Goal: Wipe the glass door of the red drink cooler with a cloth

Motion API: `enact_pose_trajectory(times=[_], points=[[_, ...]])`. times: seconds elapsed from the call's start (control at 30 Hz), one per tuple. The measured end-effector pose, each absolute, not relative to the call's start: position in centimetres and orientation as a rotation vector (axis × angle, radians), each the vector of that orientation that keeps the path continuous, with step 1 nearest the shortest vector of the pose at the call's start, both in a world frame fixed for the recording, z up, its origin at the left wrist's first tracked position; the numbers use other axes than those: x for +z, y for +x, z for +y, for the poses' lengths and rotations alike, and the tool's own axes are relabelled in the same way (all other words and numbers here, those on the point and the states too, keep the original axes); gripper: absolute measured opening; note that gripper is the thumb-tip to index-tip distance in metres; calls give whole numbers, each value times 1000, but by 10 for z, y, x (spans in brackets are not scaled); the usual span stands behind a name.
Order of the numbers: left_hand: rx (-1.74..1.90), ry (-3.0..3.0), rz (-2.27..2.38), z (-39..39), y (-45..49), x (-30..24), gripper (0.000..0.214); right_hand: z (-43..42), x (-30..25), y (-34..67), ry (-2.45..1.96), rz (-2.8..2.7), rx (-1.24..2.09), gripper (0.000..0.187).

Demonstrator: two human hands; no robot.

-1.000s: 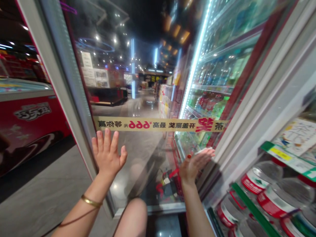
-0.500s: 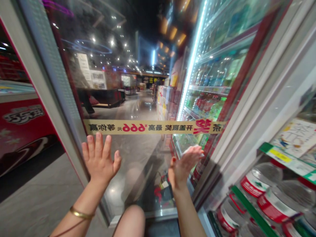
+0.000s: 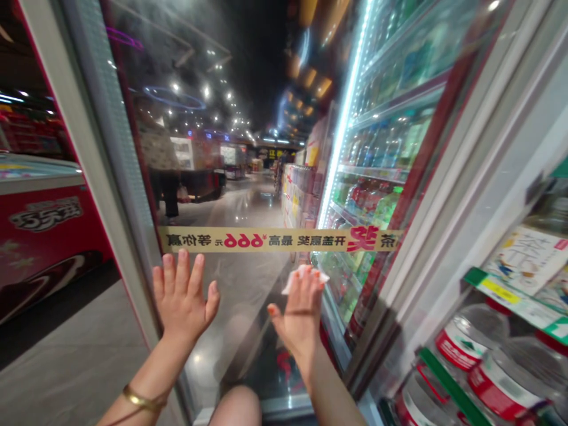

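Note:
My left hand [image 3: 184, 302] lies flat against the glass door [image 3: 239, 272], fingers spread and stretched upward, just under a beige printed strip [image 3: 284, 240] whose lettering reads in mirror image. A gold bangle [image 3: 142, 400] circles that wrist. On the lower right of the same pane, my right hand [image 3: 298, 319] presses a thin white tissue [image 3: 287, 286] to the glass. Its edges stick out around my fingertips, while the part beneath the fingers is hidden. The right thumb points out to the left.
Right of the door, a shelf [image 3: 457, 384] holds large clear bottles [image 3: 470, 337] with red labels and boxed goods above. Through the glass appear lit shelves of drinks [image 3: 377, 148] and a person [image 3: 162, 160] standing back left. A red freezer chest [image 3: 48, 231] stands at left.
My right hand has moved left across the glass with the tissue, turning from a sideways tilt to fingers upright. My left hand keeps its place on the door. The view has shifted slightly.

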State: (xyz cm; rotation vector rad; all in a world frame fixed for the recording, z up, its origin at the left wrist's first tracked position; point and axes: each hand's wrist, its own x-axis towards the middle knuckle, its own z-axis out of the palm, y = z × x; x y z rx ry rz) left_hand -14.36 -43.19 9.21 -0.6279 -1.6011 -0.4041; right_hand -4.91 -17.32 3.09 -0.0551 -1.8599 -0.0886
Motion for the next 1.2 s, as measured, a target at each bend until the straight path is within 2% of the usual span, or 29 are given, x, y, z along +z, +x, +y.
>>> enact_pose_trajectory(times=[0.07,0.13,0.23,0.33,0.5,0.6,0.7,0.77,0.87,1.0,1.1,1.2], points=[[-405,-622,-1587,-432,-144,92,89,-188,24,-44,75,-1862,-166,86],[-404,-618,-1572,-431,-145,92,89,-178,29,-35,-6,-1805,-144,84],[-405,-622,-1554,-431,-146,92,88,-143,64,-31,-273,-1678,-4,83],[-404,-633,-1544,-431,-146,93,88,-138,92,-39,-334,-1650,29,83],[-427,-639,-1558,-432,-145,91,90,-170,60,-40,45,-1843,-224,86],[-434,-637,-1569,-432,-146,88,90,-143,59,-28,-158,-1764,-114,85],[-434,-631,-1585,-433,-146,86,91,-110,87,-26,-403,-1639,49,83],[-436,-627,-1601,-434,-146,85,91,-109,98,-32,-412,-1662,60,85],[-444,-630,-1633,-436,-146,84,89,-133,80,-38,-245,-1802,-25,88],[-495,-665,-1688,-438,-145,83,90,-135,48,-18,-98,-1899,-108,80],[-498,-675,-1701,-439,-143,85,93,-103,64,-9,-291,-1842,-16,67],[-468,-670,-1703,-440,-142,87,97,-98,86,-17,-358,-1822,-8,65]])
